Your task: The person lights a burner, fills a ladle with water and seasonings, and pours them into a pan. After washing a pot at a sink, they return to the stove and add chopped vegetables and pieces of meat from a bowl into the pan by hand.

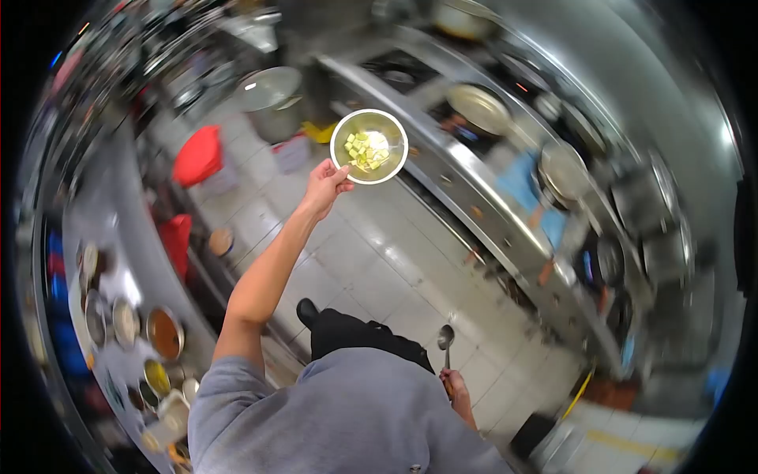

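— Thumb and fingertips of the left hand (326,183) pinch the near rim of a round bowl (391,125). The arm is stretched right out, so the bowl hangs in the air above the tiled floor (371,261), just short of the steel range (474,197).
— What's in it?
— Pale yellow cubes (363,148), a small heap on a glossy, wet-looking bottom. The bowl looks thin, hard and smooth with a white edge. Metal or enamel, I can't tell which.
— How would it handle?
— Light, I'd judge, given it's held one-handed on an edge pinch at arm's length. The stiff rim is a fair place to hold, though likely slick. Any tilt would slide those cubes, and they look soft enough to break.
— And the other side?
— The right hand (458,391) is low by the hip, closed round the handle of a ladle (446,338), its small round metal cup pointing forward.
— Around them?
— Round woks (480,108) sit on the brushed steel. There's a lidded pot (270,88) beyond the bowl, and metal tubs of sauces (164,332) along the counter to the left.
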Demonstrator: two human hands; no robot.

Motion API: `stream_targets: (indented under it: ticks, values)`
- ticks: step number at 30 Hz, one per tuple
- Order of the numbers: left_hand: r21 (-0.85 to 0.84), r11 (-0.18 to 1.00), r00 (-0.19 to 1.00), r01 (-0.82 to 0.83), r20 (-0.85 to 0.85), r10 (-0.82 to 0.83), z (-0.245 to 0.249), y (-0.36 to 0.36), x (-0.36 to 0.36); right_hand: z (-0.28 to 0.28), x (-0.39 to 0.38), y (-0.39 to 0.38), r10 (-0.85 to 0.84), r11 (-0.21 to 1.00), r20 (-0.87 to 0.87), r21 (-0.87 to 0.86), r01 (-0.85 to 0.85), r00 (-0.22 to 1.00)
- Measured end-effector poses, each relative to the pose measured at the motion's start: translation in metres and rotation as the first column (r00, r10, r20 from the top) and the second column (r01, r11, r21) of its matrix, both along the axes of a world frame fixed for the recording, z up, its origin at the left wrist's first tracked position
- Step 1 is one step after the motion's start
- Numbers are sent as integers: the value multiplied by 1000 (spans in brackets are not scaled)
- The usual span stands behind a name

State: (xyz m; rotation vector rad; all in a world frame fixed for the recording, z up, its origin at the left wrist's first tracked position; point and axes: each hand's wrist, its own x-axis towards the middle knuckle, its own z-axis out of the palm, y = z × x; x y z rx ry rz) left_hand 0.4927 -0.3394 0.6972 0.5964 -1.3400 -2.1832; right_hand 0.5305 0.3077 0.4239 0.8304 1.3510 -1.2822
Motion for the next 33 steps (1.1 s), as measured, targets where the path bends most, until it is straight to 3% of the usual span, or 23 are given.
stream_targets:
  ticks: [2, 3, 6, 9, 10, 13, 16, 17, 19, 21, 23, 25, 26, 29, 30, 33]
  values:
    - [13, 983, 983, 182, -9, -182, 19, 79, -52, 12, 31, 58, -227, 973, -63, 40, 229, 972]
    - [-31, 972, 972, 233, -4, -233, 13, 103, -92, -24, 12, 54, -328, 944, -70, 17, 330, 942]
    - [-4, 895, 894, 447, -47, -447, 41, 208, -146, 19, 53, 112, -560, 817, -152, 65, 573, 815]
    - [-16, 756, 747, 655, -134, -651, 46, 286, -199, 46, 91, 143, -833, 518, -232, -7, 855, 502]
    - [-42, 744, 740, 667, -79, -668, 32, 297, -242, 9, 60, 129, -895, 415, -206, -51, 909, 397]
    - [-27, 662, 660, 749, -54, -749, 65, 379, -283, 48, 73, 148, -954, 168, -275, -157, 973, 121]
    - [-103, 594, 591, 798, -63, -804, 84, 452, -331, 93, 62, 170, -892, 118, -451, -166, 979, 31]
    - [-142, 588, 591, 796, -29, -806, 60, 457, -385, 85, 9, 160, -874, 135, -485, -173, 976, 35]
    - [-206, 601, 606, 772, -46, -794, 63, 504, -437, 134, -35, 176, -790, 143, -613, -204, 968, -13]
    - [-321, 605, 620, 728, -66, -782, 54, 541, -492, 161, -73, 200, -689, 250, -723, -176, 952, 47]
    - [-547, 590, 705, 594, 1, -709, 49, 582, -540, 221, -123, 212, -526, 375, -838, -73, 924, 148]
    - [-770, 482, 796, 418, 54, -603, 38, 615, -590, 251, -172, 227, -425, 492, -871, 7, 870, 247]
    - [-935, 266, 852, 235, 66, -519, 22, 629, -619, 265, -194, 237, -368, 544, -884, 48, 838, 289]
    - [-982, 33, 832, 187, 140, -537, 0, 676, -646, 288, -250, 260, 62, 632, -906, 360, 686, 419]
    - [-974, -54, 815, 222, 216, -538, 1, 685, -650, 297, -268, 262, 100, 650, -893, 392, 651, 438]
    - [-965, -107, 808, 239, 259, -529, 2, 703, -671, 311, -314, 272, 212, 700, -874, 448, 556, 437]
